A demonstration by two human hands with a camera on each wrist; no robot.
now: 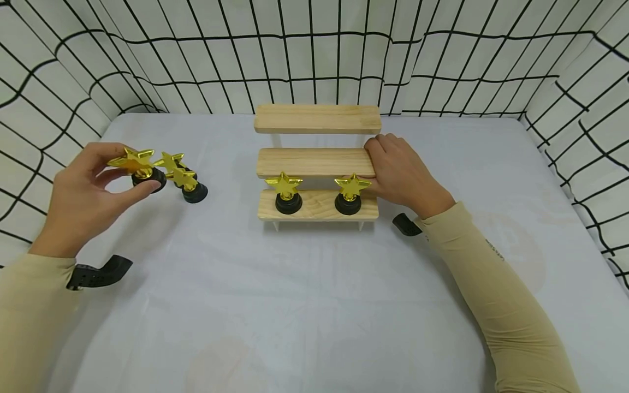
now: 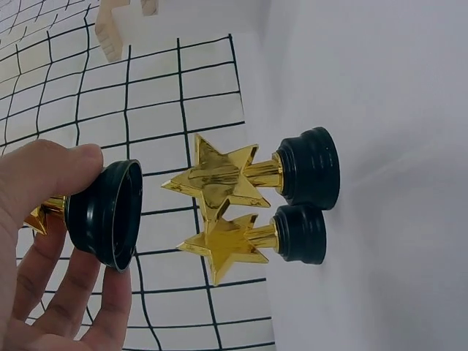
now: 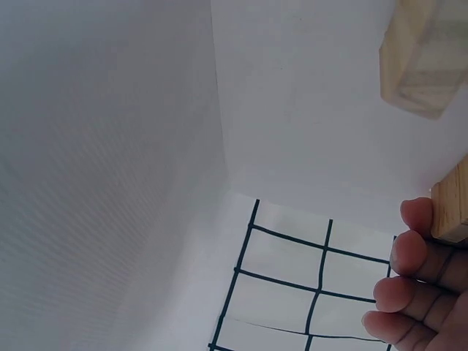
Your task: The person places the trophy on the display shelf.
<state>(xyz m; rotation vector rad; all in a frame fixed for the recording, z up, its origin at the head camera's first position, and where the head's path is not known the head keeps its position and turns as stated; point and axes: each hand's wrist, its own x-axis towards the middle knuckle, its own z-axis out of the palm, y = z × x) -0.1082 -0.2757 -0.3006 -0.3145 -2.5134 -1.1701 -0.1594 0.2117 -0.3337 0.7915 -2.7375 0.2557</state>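
Note:
My left hand (image 1: 81,199) pinches a gold star trophy (image 1: 151,180) by its black base, fingers on one side and thumb on the other. The left wrist view shows the hollow underside of that base (image 2: 128,216), raised off the table. Just right of it, two more star trophies (image 1: 195,193) stand close together on the table. My right hand (image 1: 405,174) grips the right end of the middle board of a three-tier wooden shelf (image 1: 314,162); its thumb is hidden. On the lowest board stand two star trophies, one left (image 1: 288,204) and one right (image 1: 348,204).
A white cloth covers the table (image 1: 314,305). Black wire mesh (image 1: 324,57) with white behind it encloses the back and both sides. The shelf's top board (image 1: 317,119) and middle board carry no trophies. Black straps (image 1: 100,273) hang at both wrists.

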